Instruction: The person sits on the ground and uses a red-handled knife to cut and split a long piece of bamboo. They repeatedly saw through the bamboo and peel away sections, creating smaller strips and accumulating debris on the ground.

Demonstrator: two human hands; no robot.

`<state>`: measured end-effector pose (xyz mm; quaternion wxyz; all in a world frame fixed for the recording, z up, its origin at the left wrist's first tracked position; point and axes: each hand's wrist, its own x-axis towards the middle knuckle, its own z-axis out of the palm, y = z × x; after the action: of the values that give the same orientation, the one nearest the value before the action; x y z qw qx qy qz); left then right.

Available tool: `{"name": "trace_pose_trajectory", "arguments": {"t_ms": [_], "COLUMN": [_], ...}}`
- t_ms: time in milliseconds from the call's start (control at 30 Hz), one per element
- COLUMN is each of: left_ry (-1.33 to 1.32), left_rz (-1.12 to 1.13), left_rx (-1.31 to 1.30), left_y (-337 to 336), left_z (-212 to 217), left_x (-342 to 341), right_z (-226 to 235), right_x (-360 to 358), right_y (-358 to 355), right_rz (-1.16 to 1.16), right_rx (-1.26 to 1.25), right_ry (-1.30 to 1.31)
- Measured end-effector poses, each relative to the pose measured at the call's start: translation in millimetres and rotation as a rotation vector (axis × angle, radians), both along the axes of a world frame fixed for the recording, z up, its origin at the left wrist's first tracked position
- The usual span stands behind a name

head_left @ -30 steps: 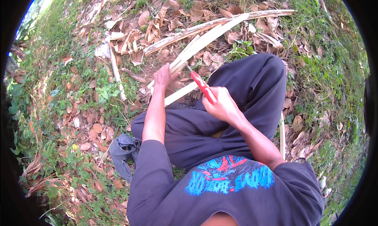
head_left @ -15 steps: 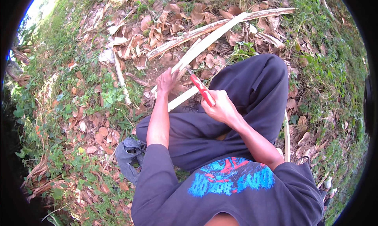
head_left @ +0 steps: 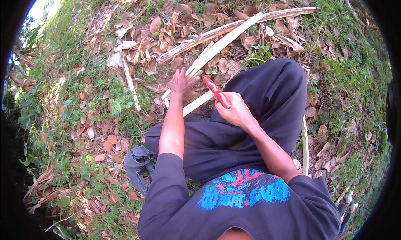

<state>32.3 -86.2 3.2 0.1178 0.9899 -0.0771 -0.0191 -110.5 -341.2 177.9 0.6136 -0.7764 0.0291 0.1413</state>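
Note:
My left hand is curled loosely over the lower part of a long pale wooden strip, which slants up to the right. A thinner pale piece lies along its left side near my fingers. My right hand is closed round the red handle of a knife, tilted up and left toward the strip. The blade cannot be made out now. Between my hands and my folded legs another pale strip lies at a slant, partly hidden by the right hand and knife.
Beyond the strip, a rough bark-edged wooden length lies across dry brown leaves. A narrow pale stick is on the ground at left. Grey cloth lies by my left knee, another pale strip at right. Green plants surround the leaves.
My left hand has shifted slightly right, and its fingers have loosened and spread a little. The knife has tilted slightly, and its blade, visible earlier, is no longer distinct.

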Motion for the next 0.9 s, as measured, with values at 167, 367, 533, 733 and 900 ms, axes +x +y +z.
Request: {"name": "trace_pose_trajectory", "arguments": {"t_ms": [167,367,533,733,900], "left_ry": [0.005,-0.092,-0.157,-0.144,-0.054], "left_rz": [0.007,-0.037,-0.046,-0.043,0.003], "left_rx": [0.070,0.031,0.001,-0.014,0.011], "left_y": [0,-6,-1,-8,0], "left_z": [-10,-5,-12,-4,-17], "left_x": [0,-3,-4,-6,-5], "right_z": [5,6,20,16,40], "right_x": [-7,1,-17,10,-34], "right_y": [1,1,3,10,7], "right_rz": [-0.009,-0.002,0.024,0.026,0.012], "right_rx": [-0.017,-0.049,-0.060,-0.147,-0.104], "right_ry": [-0.004,-0.002,-0.034,-0.017,0.056]}}
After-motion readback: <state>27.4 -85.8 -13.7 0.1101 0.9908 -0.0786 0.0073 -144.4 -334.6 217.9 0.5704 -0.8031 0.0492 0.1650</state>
